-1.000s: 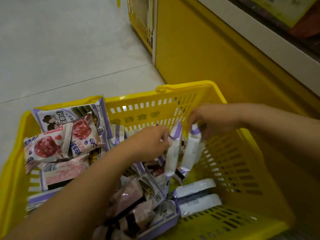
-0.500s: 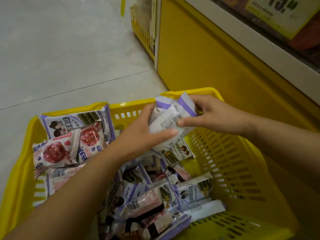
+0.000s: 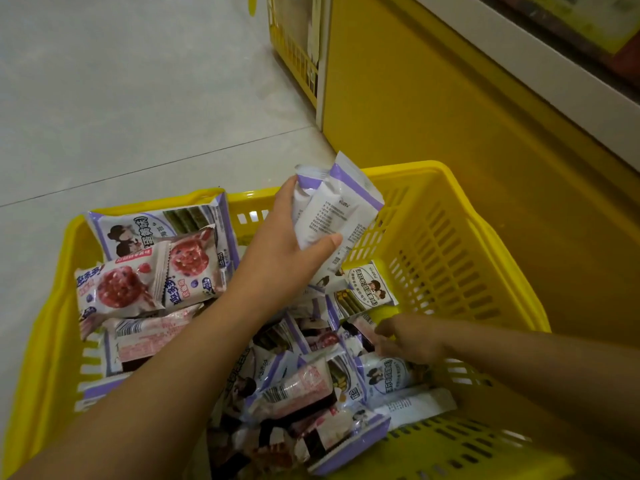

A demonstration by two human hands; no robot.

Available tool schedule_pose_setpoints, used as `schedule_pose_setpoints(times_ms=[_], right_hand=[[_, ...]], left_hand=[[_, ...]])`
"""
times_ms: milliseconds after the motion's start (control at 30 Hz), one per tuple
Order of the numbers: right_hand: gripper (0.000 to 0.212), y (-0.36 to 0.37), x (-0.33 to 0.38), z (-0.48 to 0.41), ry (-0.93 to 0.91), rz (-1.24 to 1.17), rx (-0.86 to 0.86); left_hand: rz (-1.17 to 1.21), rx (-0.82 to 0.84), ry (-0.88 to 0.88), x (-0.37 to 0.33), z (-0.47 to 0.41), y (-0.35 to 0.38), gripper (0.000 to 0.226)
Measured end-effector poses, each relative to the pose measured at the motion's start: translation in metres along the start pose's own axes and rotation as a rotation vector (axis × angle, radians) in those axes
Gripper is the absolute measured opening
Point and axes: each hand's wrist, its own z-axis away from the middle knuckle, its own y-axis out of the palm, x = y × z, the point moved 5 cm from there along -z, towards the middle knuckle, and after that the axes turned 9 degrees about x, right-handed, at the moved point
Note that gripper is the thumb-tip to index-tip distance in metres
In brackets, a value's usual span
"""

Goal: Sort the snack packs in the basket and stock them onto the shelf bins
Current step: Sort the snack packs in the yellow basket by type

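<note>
Head view showed sorting barely begun: left grip (image 3: pixel 287 247) clutched several purple-white packs (image 3: pixel 332 216) at twelve o'clock over the basket (image 3: pixel 408 168), right grip (image 3: pixel 408 341), closure unclear, lay among heaped packs (image 3: pixel 298 386) at four o'clock, shelving seemingly undone.

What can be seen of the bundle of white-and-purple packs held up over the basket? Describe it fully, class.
The bundle of packs is at least two glossy white sachets with purple end bands, small print facing the camera. They stand tilted, tops leaning right, above the far side of the yellow basket. The left hand grips them, thumb across the front.
</note>
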Motion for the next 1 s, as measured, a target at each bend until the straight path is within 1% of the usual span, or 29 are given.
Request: schedule_pose_setpoints(times_ms=[67,167,233,300,367,400,433,500,567,667,733,833,867,900,933,967,1000], right_hand=[[0.046,0.009,0.002,-0.004,0.028,0.089,0.076],[0.037,0.019,-0.001,-0.002,0.026,0.104,0.221],[0.034,0.023,-0.002,-0.005,0.022,0.120,0.227],[0.028,0.022,-0.006,-0.012,0.048,0.074,0.118],[0.030,0.019,-0.011,-0.020,0.103,-0.104,-0.054],[0.035,0.018,-0.012,-0.024,0.113,-0.205,-0.150],[0.046,0.017,-0.013,-0.028,0.110,-0.300,-0.249],[0.067,0.016,-0.011,-0.034,0.080,-0.455,-0.370],[0.069,0.016,-0.011,-0.040,0.083,-0.529,-0.388],[0.063,0.024,-0.013,-0.048,0.120,-0.598,-0.340],[0.051,0.027,-0.016,-0.052,0.162,-0.586,-0.318],[0.021,0.029,-0.018,-0.055,0.173,-0.623,-0.282],[0.020,0.028,-0.017,-0.054,0.159,-0.639,-0.284],[0.024,0.025,-0.016,-0.051,0.143,-0.618,-0.298],[0.024,0.019,-0.014,-0.045,0.125,-0.547,-0.330],[0.019,0.011,-0.010,-0.037,0.111,-0.439,-0.371],[0.019,0.002,-0.006,-0.026,0.102,-0.322,-0.403]], left_hand=[[-0.009,0.014,-0.004,0.000,0.000,0.001,0.073],[-0.080,0.030,-0.003,0.003,-0.001,0.001,0.076],[-0.120,0.037,-0.013,0.006,0.000,0.002,0.079],[-0.138,0.040,-0.020,0.008,0.000,0.003,0.081],[-0.142,0.043,-0.025,0.009,0.001,0.003,0.082],[-0.146,0.044,-0.024,0.009,0.000,0.003,0.082],[-0.149,0.047,-0.018,0.009,0.000,0.003,0.082],[-0.145,0.054,-0.008,0.008,0.000,0.004,0.081],[-0.137,0.061,-0.002,0.007,0.000,0.004,0.079],[-0.121,0.071,-0.007,0.008,0.000,0.004,0.081],[-0.113,0.071,-0.001,0.009,0.000,0.003,0.081],[-0.119,0.070,0.022,0.008,0.000,0.004,0.076],[-0.120,0.071,0.028,0.007,0.000,0.005,0.074],[-0.119,0.071,0.031,0.007,0.000,0.005,0.072],[-0.114,0.071,0.033,0.007,0.001,0.006,0.070],[-0.108,0.073,0.035,0.007,0.001,0.006,0.069],[-0.107,0.076,0.038,0.007,0.001,0.007,0.068]])
